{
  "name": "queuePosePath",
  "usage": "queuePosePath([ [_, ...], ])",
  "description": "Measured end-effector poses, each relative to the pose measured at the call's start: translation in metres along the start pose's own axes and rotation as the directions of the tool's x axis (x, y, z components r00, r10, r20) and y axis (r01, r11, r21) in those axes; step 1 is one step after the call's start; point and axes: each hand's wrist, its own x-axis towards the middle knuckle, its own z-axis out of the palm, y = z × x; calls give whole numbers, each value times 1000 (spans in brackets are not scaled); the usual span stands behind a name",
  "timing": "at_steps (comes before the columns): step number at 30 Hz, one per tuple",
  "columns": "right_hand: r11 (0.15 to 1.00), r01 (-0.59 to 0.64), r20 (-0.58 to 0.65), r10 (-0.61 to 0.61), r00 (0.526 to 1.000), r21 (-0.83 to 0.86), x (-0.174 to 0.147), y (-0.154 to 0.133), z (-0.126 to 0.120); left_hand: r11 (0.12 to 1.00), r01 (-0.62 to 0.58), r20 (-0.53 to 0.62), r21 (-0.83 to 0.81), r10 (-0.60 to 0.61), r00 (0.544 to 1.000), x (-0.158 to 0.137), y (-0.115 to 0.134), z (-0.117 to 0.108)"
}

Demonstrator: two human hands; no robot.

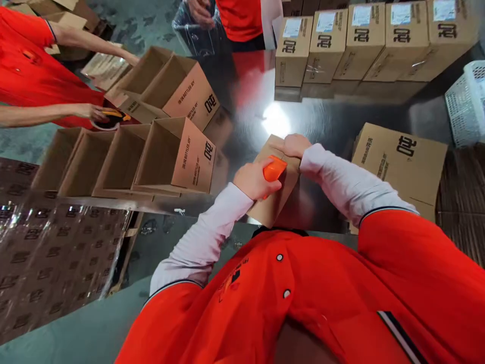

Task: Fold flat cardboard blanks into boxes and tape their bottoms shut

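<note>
Small carton (278, 189) is lying tilted on the steel surface (333, 121), just in front of the person's chest, between both forearms. Left hand (253, 179) is gripping an orange tape dispenser (274, 169), fingers clamped around it, and pressing it against the carton's upper face. Right hand (295, 145) is resting closed over the carton's far edge, pinning it down.

Judgement: the tape is being run along the flap seam. To do this well, the right hand should be keeping the flaps flush and the carton from sliding on the slick steel, while the dispenser is travelling straight along the seam with even pressure; the seam itself is hidden under the hands.

Beside it to the right, a larger sealed box (401, 162) is standing. Open cartons (170, 156) are lined up to the left, sealed boxes (364, 40) stacked behind. Another person's hand (93, 112) is working at far left.
</note>
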Motion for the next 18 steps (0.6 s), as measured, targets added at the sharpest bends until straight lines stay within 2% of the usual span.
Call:
queuePosePath([
  [2,998,-54,-28,53,998,-39,-3,-3,6,1000,-2,64,-28,4,998,-28,-15,-5],
  [5,992,-103,-74,98,992,-69,-5,0,6,995,66,165,-75,-52,985,-104,-53,0],
  [7,992,-100,-65,95,993,-76,-5,0,3,987,157,240,-44,-142,960,-158,-78,18],
  [9,993,-81,-36,78,996,-83,-6,-2,0,972,235,306,28,-233,923,-192,-96,44],
  [10,994,-74,-21,72,997,-86,-6,-3,-2,965,257,324,50,-259,910,-199,-101,59],
  [12,993,-88,9,89,996,-82,-8,-3,-4,964,262,331,42,-261,907,-190,-105,88],
  [16,986,-166,49,168,985,-33,-4,4,-10,983,180,301,-21,-166,939,-135,-97,128],
  [18,984,-175,47,176,983,-20,1,10,-13,985,167,324,-34,-147,934,-113,-92,140],
])
